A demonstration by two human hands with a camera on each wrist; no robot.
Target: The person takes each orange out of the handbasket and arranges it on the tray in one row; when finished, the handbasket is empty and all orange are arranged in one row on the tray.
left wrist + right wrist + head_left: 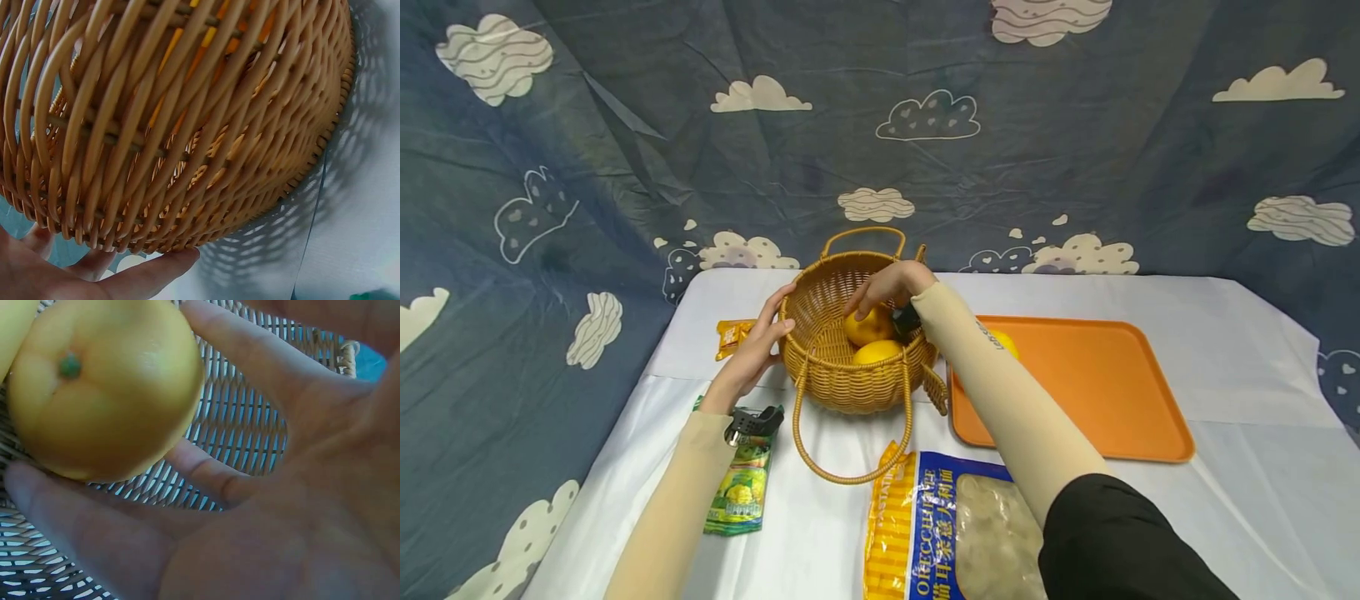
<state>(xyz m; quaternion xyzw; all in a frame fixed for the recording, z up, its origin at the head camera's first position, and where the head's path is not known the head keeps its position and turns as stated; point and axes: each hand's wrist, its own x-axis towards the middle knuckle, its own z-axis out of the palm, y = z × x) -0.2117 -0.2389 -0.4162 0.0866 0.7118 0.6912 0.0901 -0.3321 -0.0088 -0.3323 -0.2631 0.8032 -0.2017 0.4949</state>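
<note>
The wicker basket (857,392) stands mid-table, its front handle folded down. Inside it are an orange (867,327) and, nearer me, a smooth yellow fruit (880,352). My right hand (891,285) reaches over the far right rim into the basket. In the right wrist view, its fingers and thumb surround the orange (106,387), which has a green stem mark. My left hand (756,354) rests against the basket's left side, near the rim. In the left wrist view, its spread, fairly straight fingers (150,275) touch the outside of the weave.
An orange tray (1090,383) lies at right, with a yellow fruit (1004,343) partly behind my right forearm. In front lies a blue-and-yellow orecchiette bag (936,525). A green packet (741,492) lies beside my left wrist; a small orange-yellow packet (730,336) sits left of the basket.
</note>
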